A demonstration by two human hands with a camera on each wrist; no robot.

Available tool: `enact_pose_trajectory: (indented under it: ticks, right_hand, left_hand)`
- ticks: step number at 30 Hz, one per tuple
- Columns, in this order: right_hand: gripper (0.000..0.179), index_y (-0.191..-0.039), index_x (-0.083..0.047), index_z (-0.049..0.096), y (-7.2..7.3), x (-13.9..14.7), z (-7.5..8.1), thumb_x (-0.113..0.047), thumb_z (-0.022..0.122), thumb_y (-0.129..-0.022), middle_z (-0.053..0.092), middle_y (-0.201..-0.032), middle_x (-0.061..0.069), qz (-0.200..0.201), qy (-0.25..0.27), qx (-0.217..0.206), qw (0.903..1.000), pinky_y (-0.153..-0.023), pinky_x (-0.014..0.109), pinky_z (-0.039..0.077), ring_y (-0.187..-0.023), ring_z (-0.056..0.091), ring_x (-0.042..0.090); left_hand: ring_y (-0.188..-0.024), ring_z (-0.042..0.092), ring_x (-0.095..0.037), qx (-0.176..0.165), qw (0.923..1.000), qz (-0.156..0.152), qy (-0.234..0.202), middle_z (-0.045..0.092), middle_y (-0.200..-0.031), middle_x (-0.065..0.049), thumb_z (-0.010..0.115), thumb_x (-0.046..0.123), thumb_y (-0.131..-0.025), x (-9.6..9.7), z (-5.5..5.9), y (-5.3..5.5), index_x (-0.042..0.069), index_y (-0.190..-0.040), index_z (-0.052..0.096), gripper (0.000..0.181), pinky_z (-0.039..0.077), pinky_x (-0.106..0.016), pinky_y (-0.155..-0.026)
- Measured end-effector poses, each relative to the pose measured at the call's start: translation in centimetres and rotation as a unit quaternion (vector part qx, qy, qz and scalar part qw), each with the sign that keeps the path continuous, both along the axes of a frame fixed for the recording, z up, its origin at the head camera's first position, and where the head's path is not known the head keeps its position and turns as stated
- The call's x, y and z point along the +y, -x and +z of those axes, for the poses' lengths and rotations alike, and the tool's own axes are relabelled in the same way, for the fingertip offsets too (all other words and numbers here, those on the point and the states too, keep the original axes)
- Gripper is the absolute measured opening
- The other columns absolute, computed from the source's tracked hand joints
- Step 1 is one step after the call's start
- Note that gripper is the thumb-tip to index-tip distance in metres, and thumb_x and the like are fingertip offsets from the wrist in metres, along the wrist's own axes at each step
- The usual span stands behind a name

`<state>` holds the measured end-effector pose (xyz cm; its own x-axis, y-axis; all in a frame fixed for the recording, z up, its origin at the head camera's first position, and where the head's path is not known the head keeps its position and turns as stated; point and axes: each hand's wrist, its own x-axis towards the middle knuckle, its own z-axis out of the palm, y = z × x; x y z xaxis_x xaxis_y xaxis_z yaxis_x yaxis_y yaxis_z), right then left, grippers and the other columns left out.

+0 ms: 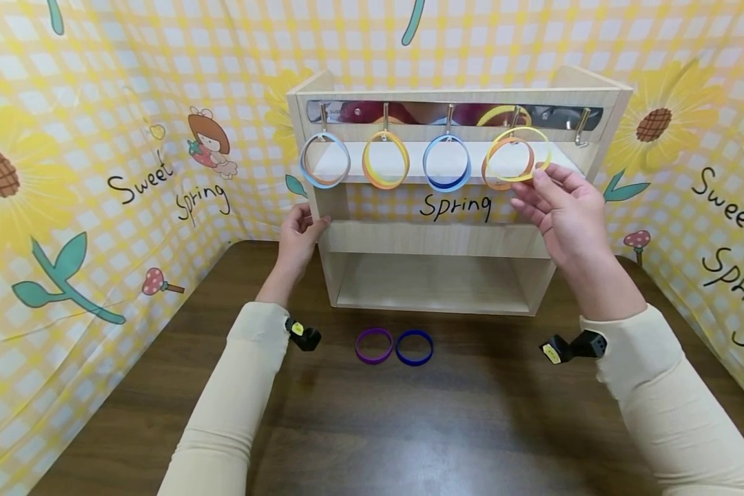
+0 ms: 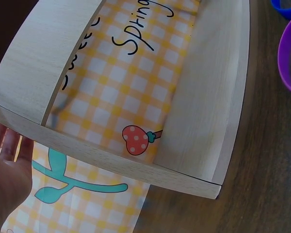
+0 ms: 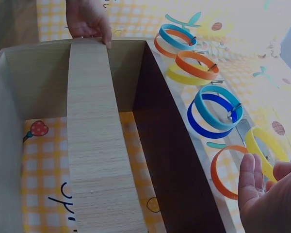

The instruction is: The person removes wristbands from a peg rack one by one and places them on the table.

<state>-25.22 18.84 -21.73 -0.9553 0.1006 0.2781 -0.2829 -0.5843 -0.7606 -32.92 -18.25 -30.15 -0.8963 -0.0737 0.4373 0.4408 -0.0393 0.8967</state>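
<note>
My right hand pinches a yellow wristband between thumb and fingers at the fourth hook of a metal strip. An orange wristband hangs at that hook, overlapped by the yellow one in the head view. At the left side of a pale wooden shelf, my left hand holds the side panel, thumb at the front edge. In the left wrist view its fingers pass behind the panel. The first three hooks carry pairs: light blue with orange, orange with yellow, light blue with dark blue.
On the brown table before the shelf lie a purple wristband and a dark blue wristband, side by side. A bare fifth hook is at the strip's right end. Yellow checked cloth surrounds the table's back and sides.
</note>
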Motion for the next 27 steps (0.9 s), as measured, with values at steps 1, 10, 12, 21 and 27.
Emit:
enact_pose_trajectory:
  ticks: [1, 10, 12, 21, 27]
  right_hand:
    - [0.032, -0.113, 0.004, 0.053, -0.1, 0.0, 0.0, -0.005, 0.069, -0.087, 0.062, -0.099, 0.016, 0.002, 0.001, 0.002, 1.0, -0.069, 0.032, 0.056, -0.078, 0.069, 0.022]
    - [0.031, -0.112, 0.006, 0.053, -1.5, 0.2, -0.1, -0.007, 0.069, -0.088, 0.064, -0.098, 0.015, 0.021, -0.037, 0.012, 0.999, -0.071, 0.032, 0.056, -0.08, 0.069, 0.022]
    - [0.031, -0.112, 0.006, 0.054, -1.7, 0.2, -0.3, -0.007, 0.068, -0.088, 0.064, -0.098, 0.015, 0.027, -0.045, 0.015, 0.9985, -0.071, 0.033, 0.056, -0.08, 0.069, 0.022]
    - [0.025, -0.108, 0.001, 0.059, -3.1, 0.5, -1.9, -0.012, 0.07, -0.089, 0.069, -0.099, 0.011, 0.048, -0.1, 0.011, 0.9938, -0.072, 0.032, 0.056, -0.086, 0.07, 0.02]
    - [0.018, -0.106, -0.001, 0.062, -3.7, 0.8, -3.6, -0.011, 0.066, -0.092, 0.071, -0.096, 0.01, 0.088, -0.121, 0.001, 0.9888, -0.073, 0.032, 0.056, -0.085, 0.071, 0.019]
  left_hand:
    - [-0.092, 0.055, -0.011, -0.001, 1.0, 0.001, 0.0, 0.057, -0.107, -0.011, 0.059, -0.004, -0.09, 0.0, 0.0, 0.0, -0.018, -0.125, 0.045, 0.04, 0.045, -0.023, -0.078]
    - [-0.092, 0.056, -0.011, -0.002, 1.0, 0.003, -0.002, 0.058, -0.099, 0.0, 0.06, -0.004, -0.09, 0.0, 0.0, 0.0, -0.013, -0.12, 0.05, 0.033, 0.045, -0.024, -0.077]
    - [-0.092, 0.056, -0.012, 0.0, 1.0, 0.003, -0.002, 0.058, -0.099, 0.001, 0.06, -0.003, -0.09, 0.0, 0.0, 0.0, -0.013, -0.12, 0.05, 0.033, 0.045, -0.024, -0.078]
    - [-0.091, 0.056, -0.011, 0.002, 1.0, 0.005, -0.001, 0.056, -0.111, -0.019, 0.06, -0.004, -0.09, 0.0, 0.1, -0.1, -0.015, -0.122, 0.048, 0.036, 0.045, -0.023, -0.077]
    - [-0.091, 0.056, -0.012, -0.001, 1.0, 0.008, -0.004, 0.058, -0.102, -0.006, 0.06, -0.003, -0.09, 0.0, 0.1, 0.0, -0.006, -0.115, 0.054, 0.027, 0.045, -0.023, -0.076]
